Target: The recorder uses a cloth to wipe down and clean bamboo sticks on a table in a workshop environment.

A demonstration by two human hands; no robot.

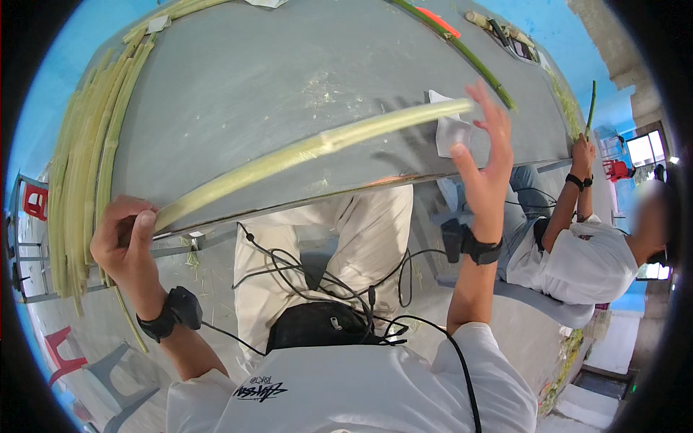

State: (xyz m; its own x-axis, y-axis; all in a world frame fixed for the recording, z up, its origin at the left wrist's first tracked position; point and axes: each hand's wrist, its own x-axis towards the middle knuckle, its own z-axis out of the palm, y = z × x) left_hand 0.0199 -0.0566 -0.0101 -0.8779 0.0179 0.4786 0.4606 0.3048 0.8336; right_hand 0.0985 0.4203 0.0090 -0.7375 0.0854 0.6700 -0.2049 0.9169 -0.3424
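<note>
A long pale yellow-green bamboo strip (321, 142) with a raised node near its middle slants across the table's front edge. Its near left end is pinched between the thumb and fingers of my left hand (126, 238). At the other end, my right hand (487, 162) is open, thumb and fingers spread. The strip's tip, slightly blurred, reaches the gap beside those fingers; whether they touch it I cannot tell. Behind my right hand, a crumpled white paper (453, 136) lies on the tabletop.
Several pale strips (86, 180) lie along the grey table's (238, 79) left side, overhanging its edge. A green stalk (476, 65), an orange object (439, 22) and tools (509, 36) lie at the far right. A co-worker (570, 252) sits at right holding a green stalk. Cables (325, 270) cross my lap.
</note>
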